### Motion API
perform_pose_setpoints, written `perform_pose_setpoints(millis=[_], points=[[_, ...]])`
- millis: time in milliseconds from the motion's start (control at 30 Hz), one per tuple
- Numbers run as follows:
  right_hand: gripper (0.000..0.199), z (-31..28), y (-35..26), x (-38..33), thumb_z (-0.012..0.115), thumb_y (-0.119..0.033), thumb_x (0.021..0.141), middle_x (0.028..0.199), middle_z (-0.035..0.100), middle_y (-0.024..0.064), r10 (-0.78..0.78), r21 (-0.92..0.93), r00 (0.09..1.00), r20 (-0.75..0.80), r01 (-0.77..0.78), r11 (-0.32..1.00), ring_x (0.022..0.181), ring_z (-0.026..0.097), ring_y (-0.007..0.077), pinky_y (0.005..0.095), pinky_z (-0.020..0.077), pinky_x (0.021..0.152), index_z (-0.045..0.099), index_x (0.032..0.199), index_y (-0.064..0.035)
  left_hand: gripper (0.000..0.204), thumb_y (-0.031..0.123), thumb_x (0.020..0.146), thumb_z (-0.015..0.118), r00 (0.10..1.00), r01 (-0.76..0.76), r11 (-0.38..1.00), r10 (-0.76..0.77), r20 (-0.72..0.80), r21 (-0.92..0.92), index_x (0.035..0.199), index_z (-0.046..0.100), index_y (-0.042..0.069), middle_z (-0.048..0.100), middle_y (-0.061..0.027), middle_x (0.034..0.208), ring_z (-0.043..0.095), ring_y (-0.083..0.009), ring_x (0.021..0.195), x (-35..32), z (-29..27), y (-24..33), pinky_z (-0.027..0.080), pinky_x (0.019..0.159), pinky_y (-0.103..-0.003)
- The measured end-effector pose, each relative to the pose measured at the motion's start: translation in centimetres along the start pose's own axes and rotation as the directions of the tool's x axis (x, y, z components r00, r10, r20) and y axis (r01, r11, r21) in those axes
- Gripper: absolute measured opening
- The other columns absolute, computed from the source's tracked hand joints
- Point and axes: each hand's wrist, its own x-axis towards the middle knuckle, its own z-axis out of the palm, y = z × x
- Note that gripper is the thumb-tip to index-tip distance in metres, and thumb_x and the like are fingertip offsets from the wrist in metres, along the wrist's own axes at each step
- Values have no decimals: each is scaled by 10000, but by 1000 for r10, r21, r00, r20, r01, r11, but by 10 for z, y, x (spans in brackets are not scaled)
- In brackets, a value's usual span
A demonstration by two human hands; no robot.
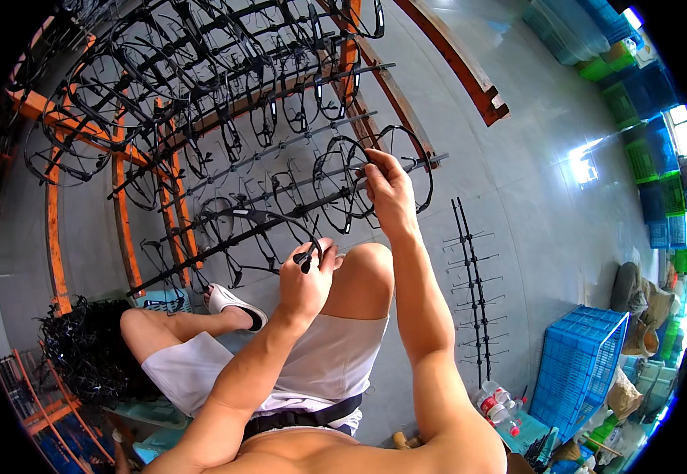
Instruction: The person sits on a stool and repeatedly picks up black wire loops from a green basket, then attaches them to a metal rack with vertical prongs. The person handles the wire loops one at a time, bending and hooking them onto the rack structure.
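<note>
My left hand [308, 278] is closed around the end of a thin black curved band [305, 261], which arches away to the left in front of the rack. Higher and to the right, my right hand [389, 189] pinches a black loop [431, 178] near the right end of a hooked bar [438, 157]. The fingers partly hide the spot where loop and bar meet, so I cannot tell whether it hangs on a hook. More black curved pieces [264, 118] hang close together along the rack's other bars.
Orange rack posts [53, 229] stand at left. A loose hooked bar [474, 284] lies on the grey floor at right. Near it are a blue crate [576, 367] and plastic bottles [498, 404]. A black heap [94, 347] sits at lower left. Stacked crates [636, 103] line the right side.
</note>
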Motion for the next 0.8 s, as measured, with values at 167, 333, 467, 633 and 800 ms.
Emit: perform_pose_setpoints(millis=[167, 333, 467, 633, 800], points=[[298, -10, -2, -15, 487, -62, 938, 901, 613, 61, -50, 129, 999, -2, 50, 990, 594, 402, 35, 174, 343, 513, 502, 1226, 12, 93, 73, 776, 680, 999, 36, 998, -35, 16, -44, 855, 650, 33, 640, -131, 713, 611, -297, 621, 4, -2, 2, 485, 550, -351], [317, -28, 27, -35, 468, -33, 934, 988, 599, 69, -132, 197, 988, 77, 115, 974, 722, 498, 84, 217, 438, 669, 475, 1249, 1, 91, 119, 821, 683, 992, 46, 994, -58, -116, -102, 886, 673, 55, 643, -102, 693, 608, -197, 572, 11, 3, -4, 474, 532, -293], [373, -34, 40, -53, 530, -28, 908, 1035, 604, 94, -142, 479, 988, 63, 95, 873, 845, 576, 150, 288, 475, 774, 456, 1273, -1, 89, 129, 826, 664, 985, 147, 983, -156, -79, -109, 876, 655, 57, 624, -122, 692, 602, -279, 618, 20, 1, -2, 468, 562, -355], [393, -27, 43, -58, 600, 21, 856, 1002, 639, 108, -113, 440, 994, -9, 105, 892, 833, 621, 155, 280, 509, 730, 489, 1234, 18, 90, 125, 828, 661, 984, 143, 981, -155, -86, -130, 876, 656, 50, 634, -126, 708, 605, -277, 627, 20, 5, -2, 470, 580, -352], [293, -23, 39, -60, 627, 11, 848, 895, 660, 114, -52, 385, 992, -114, 93, 918, 751, 631, 145, 273, 521, 685, 545, 1127, 43, 102, 126, 824, 672, 984, 147, 983, -157, -81, -114, 878, 661, 40, 632, -113, 691, 593, -244, 605, 23, 4, 2, 464, 561, -330]])
